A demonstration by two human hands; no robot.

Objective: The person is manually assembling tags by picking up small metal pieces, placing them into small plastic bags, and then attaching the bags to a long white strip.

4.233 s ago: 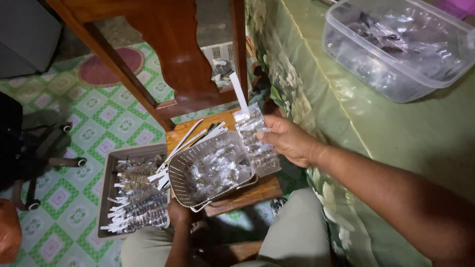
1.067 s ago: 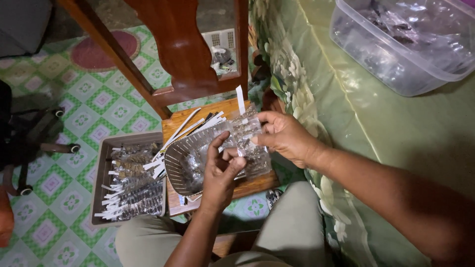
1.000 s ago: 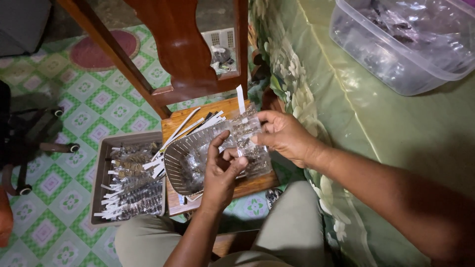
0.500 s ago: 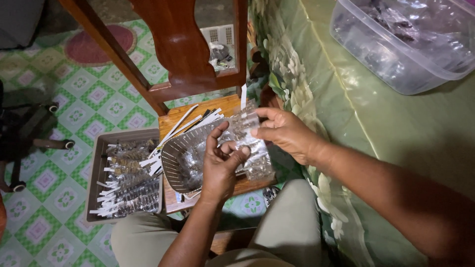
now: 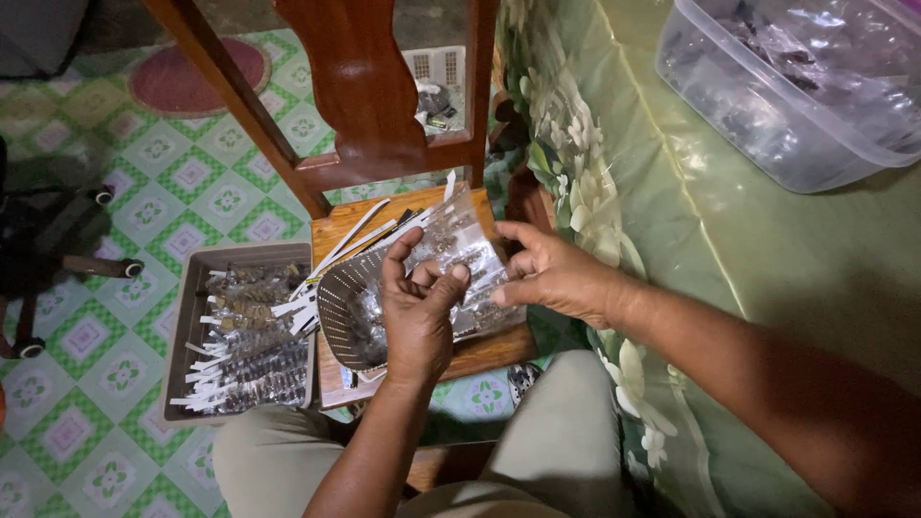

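Both my hands hold a small clear plastic packet (image 5: 459,247) above a grey mesh basket (image 5: 338,305). My left hand (image 5: 417,312) pinches the packet's near edge with thumb and fingers. My right hand (image 5: 556,273) grips its right side. The packet holds small dark pieces and carries a white strip at its top. The basket rests on a wooden stool (image 5: 336,230) and contains more clear packets and white strips, partly hidden by my left hand.
A brown tray (image 5: 187,317) of filled packets with white strips sits at the left, by my knee. A wooden chair (image 5: 355,86) stands ahead. At the right, a clear plastic tub (image 5: 767,105) of packets rests on a green flowered cloth (image 5: 748,269). Chair castors (image 5: 115,269) stand on the tiled floor.
My left hand came up from below the basket and took hold of the packet that my right hand was holding alone. The view has shifted slightly.
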